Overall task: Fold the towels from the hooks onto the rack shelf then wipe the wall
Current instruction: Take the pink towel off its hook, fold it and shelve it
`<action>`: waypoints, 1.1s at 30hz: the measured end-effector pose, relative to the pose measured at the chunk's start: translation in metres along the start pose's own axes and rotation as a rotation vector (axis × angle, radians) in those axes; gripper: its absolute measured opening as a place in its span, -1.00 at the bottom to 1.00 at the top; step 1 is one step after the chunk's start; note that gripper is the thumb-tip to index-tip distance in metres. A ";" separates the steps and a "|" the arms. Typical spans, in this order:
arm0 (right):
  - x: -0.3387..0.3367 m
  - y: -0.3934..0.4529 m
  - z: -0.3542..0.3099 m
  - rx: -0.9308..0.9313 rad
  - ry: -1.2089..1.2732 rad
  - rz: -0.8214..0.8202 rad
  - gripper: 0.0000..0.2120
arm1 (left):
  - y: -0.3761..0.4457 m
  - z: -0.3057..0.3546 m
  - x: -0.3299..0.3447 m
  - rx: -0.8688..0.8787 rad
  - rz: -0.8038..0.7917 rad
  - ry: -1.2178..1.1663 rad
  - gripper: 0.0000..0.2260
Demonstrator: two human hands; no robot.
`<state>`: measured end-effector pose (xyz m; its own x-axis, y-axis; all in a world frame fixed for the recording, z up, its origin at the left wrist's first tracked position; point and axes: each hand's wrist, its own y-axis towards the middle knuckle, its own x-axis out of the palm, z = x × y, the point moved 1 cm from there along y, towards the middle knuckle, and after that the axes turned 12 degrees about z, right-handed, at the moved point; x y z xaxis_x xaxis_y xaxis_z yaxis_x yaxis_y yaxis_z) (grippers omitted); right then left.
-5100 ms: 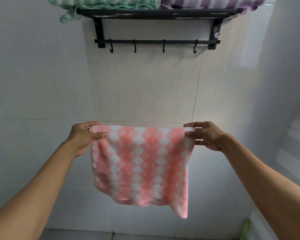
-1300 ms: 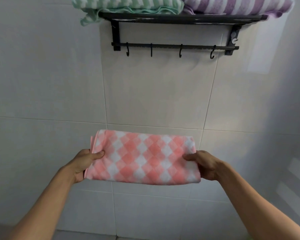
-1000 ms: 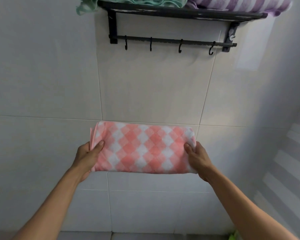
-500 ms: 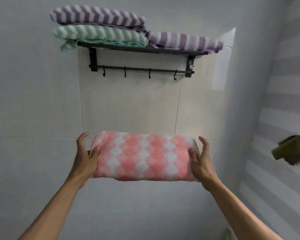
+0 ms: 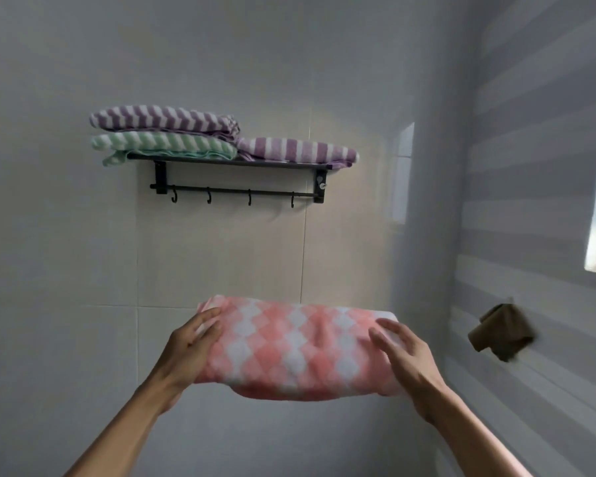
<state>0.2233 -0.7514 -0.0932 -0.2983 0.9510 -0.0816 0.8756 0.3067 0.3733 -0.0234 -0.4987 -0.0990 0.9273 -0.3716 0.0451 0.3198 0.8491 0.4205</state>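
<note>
3 folded towels on rack shelf (image 5: 231, 162): 2 purple-striped (image 5: 162, 117), 1 green-striped (image 5: 162, 142), 4 hooks (image 5: 209, 197) under shelf, 1 pink checked towel (image 5: 296, 349) below, 1 brown cloth (image 5: 501, 332) lower right

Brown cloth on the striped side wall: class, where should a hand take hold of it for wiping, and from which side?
Grip the brown cloth at its bunched lower part, which hangs away from the striped wall. Come from the room side, on its left in this view; its top seems caught on a fixing too blurred to identify.
</note>
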 end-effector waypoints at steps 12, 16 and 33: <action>0.000 0.084 -0.113 -0.186 0.194 0.066 -0.61 | 0.097 0.112 0.016 0.226 0.168 -0.078 -0.76; 0.012 0.119 -0.169 -0.277 0.253 0.100 -0.61 | 0.147 0.159 0.019 0.294 0.150 -0.152 -0.84; 0.085 0.280 -0.267 -0.339 0.327 0.195 -0.61 | 0.322 0.248 0.061 0.314 0.182 -0.138 -0.74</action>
<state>0.3414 -0.5958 0.2507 -0.2925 0.9104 0.2926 0.7706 0.0432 0.6359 0.0877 -0.3405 0.2638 0.9217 -0.2904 0.2573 0.0573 0.7578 0.6500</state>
